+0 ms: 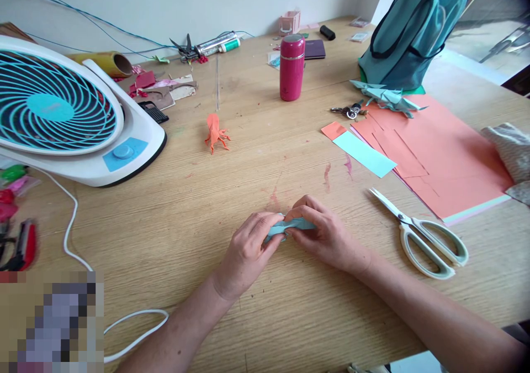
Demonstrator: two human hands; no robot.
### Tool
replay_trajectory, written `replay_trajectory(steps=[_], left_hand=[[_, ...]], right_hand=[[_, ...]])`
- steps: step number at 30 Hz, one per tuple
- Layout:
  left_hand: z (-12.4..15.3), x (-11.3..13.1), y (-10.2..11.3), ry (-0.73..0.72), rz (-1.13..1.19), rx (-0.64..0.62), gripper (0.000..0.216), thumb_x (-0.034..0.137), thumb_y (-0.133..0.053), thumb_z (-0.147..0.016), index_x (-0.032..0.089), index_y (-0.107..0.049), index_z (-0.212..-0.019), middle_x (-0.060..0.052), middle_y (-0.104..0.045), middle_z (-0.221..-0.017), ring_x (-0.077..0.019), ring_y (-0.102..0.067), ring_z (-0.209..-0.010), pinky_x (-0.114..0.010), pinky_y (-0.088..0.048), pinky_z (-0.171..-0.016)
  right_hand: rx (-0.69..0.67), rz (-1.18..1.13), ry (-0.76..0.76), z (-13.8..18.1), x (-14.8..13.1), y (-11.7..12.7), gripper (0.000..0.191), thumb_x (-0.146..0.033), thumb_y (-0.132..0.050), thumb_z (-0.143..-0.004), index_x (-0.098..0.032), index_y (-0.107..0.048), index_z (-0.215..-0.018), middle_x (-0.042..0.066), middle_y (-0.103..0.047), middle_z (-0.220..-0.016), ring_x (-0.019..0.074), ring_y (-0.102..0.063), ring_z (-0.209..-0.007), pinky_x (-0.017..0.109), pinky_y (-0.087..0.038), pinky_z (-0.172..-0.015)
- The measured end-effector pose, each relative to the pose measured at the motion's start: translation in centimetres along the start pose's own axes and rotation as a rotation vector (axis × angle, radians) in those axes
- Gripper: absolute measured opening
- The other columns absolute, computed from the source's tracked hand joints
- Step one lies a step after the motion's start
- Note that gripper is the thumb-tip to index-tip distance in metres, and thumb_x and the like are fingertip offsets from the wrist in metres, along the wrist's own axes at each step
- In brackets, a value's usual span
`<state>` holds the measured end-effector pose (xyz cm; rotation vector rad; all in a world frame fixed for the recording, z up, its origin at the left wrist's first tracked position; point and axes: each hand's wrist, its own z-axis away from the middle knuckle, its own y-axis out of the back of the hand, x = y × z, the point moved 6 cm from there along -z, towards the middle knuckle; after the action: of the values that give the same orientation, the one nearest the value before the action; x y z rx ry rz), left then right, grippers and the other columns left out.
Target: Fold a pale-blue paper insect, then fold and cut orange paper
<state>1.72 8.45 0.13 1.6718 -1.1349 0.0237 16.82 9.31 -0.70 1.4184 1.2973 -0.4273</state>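
A small folded piece of light blue paper [290,227] lies between my two hands, low over the wooden table [186,218]. My left hand [247,251] pinches its left end with curled fingers. My right hand [325,230] is closed over its right end, fingers pressed on the fold. Most of the paper is hidden under my fingers. A finished orange origami creature [215,132] stands on the table farther back.
White-handled scissors [422,234] lie to the right. Orange paper sheets [439,157] and a light blue strip [364,153] lie beyond them. A pink flask [292,67], a teal backpack [408,33], a teal paper figure [387,98], keys [350,110], a fan [62,113] and its white cable [74,218] surround the space.
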Motion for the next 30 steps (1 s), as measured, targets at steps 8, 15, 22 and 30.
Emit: replay_trajectory(steps=[8,15,22,30], left_hand=[[-0.1,0.2,0.5,-0.033,-0.008,0.006,0.033,0.011,-0.065,-0.09,0.02,-0.054,-0.12,-0.005,-0.066,-0.105,-0.0154,-0.066,-0.1,-0.027,-0.054,-0.091],[0.1,0.1,0.1,-0.018,0.043,-0.017,0.031,0.011,-0.064,-0.09,0.023,-0.056,-0.118,-0.006,-0.066,-0.108,-0.0186,-0.066,-0.106,-0.031,-0.056,-0.091],[-0.2,0.7,0.7,0.005,0.05,-0.015,0.041,0.015,-0.063,-0.09,0.022,-0.052,-0.128,-0.01,-0.061,-0.124,-0.0239,-0.058,-0.121,-0.041,-0.051,-0.103],[-0.5,0.4,2.3,0.052,-0.135,-0.055,0.035,0.015,-0.06,-0.088,0.019,-0.057,-0.122,-0.009,-0.063,-0.12,-0.025,-0.057,-0.114,-0.041,-0.047,-0.099]], right_hand=[[-0.031,-0.022,-0.018,0.0,0.1,0.1,0.02,-0.015,-0.058,-0.093,-0.022,-0.063,-0.111,0.007,-0.058,-0.098,0.0191,-0.057,-0.087,0.033,-0.048,-0.074],[-0.08,-0.032,0.006,0.0,0.1,0.2,0.03,-0.011,-0.058,-0.091,-0.022,-0.059,-0.119,0.008,-0.056,-0.104,0.0212,-0.056,-0.095,0.035,-0.049,-0.082],[-0.011,-0.064,-0.04,-0.1,0.7,0.7,0.019,-0.02,-0.059,-0.093,-0.022,-0.06,-0.113,0.008,-0.058,-0.104,0.0206,-0.057,-0.092,0.033,-0.049,-0.078],[0.017,-0.087,-0.058,-0.2,1.4,0.9,0.016,-0.028,-0.05,-0.1,-0.021,-0.06,-0.111,0.008,-0.059,-0.101,0.0196,-0.058,-0.089,0.033,-0.049,-0.076]])
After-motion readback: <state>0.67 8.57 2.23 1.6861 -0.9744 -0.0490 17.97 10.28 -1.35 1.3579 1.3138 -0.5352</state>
